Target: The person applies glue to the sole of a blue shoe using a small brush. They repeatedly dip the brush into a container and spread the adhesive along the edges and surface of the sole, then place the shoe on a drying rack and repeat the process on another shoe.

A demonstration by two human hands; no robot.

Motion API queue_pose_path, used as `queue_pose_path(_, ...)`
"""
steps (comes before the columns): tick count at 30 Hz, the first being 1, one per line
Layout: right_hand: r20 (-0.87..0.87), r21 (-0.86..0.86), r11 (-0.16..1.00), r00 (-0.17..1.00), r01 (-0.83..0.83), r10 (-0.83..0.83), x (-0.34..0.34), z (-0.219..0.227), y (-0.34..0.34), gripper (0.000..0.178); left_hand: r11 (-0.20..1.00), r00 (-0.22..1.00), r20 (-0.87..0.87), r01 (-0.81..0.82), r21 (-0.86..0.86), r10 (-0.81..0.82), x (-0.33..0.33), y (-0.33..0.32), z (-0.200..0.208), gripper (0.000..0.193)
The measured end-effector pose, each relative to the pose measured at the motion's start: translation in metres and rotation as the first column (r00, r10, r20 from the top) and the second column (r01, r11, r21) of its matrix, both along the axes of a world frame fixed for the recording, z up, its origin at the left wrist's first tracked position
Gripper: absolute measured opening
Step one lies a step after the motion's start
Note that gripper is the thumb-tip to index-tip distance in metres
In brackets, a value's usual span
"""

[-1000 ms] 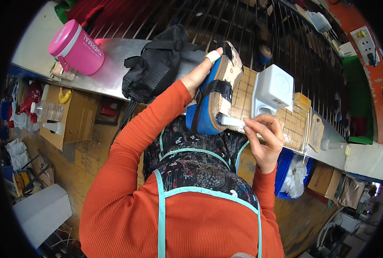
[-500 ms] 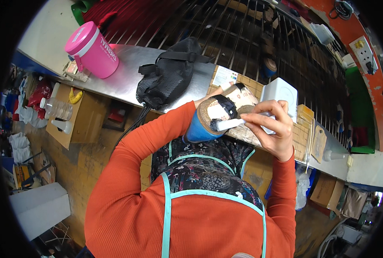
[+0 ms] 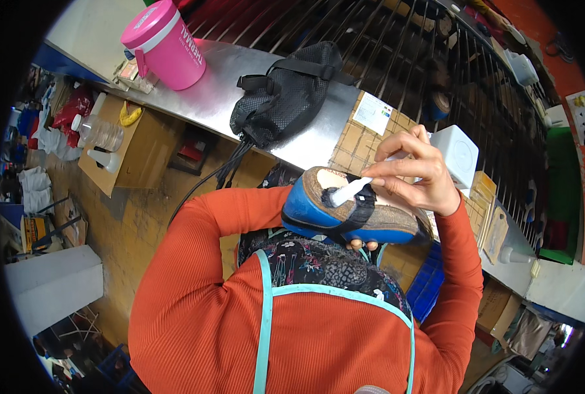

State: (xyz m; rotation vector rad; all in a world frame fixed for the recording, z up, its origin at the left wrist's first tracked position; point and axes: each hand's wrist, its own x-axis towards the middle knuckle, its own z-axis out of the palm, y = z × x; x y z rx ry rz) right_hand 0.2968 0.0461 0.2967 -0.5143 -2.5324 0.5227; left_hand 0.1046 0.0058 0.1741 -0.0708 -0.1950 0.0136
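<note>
Pointing its heel left, the shoe (image 3: 305, 209) has just turned sideways over the apron (image 3: 315, 264), so the brush (image 3: 346, 192) likely gets a new edge. The right grip (image 3: 418, 172) pinches the brush. The left grip (image 3: 363, 245), mostly hidden, curls its fingertips under the shoe. The bag (image 3: 282, 98) sits on the desk (image 3: 223, 98).

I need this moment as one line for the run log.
left hand: holds blue shoe; right hand: holds white brush at sole; bench: pink jug, black bag
</note>
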Motion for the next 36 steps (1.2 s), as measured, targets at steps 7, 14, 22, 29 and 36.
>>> queue_pose_path(7,0.041,-0.114,0.989,0.994,-0.091,0.097,0.002,-0.01,0.006,0.018,0.928,0.913,0.33,0.316,-0.195,-0.241,0.017,-0.008,-0.04,0.081)
queue_pose_path(14,0.12,-0.172,0.98,0.986,-0.095,0.117,0.005,-0.003,0.003,0.019,0.844,0.782,-0.324,-0.521,0.129,0.532,0.0,-0.054,-0.073,0.058)
queue_pose_path(22,0.126,-0.618,0.767,0.941,-0.174,0.315,0.013,0.025,0.03,0.016,0.995,0.995,0.042,-0.088,0.04,0.086,0.007,-0.017,-0.06,0.057)
queue_pose_path(29,-0.007,0.396,0.735,0.802,0.55,-0.597,0.043,0.033,-0.036,0.025,0.844,0.891,0.028,-0.439,0.308,0.453,0.047,0.057,-0.001,0.085)
queue_pose_path(36,-0.259,0.33,0.582,0.664,0.743,-0.702,-0.006,-0.04,-0.104,0.039,0.537,0.575,-0.044,-0.731,0.42,0.817,0.04,0.094,0.034,0.092)
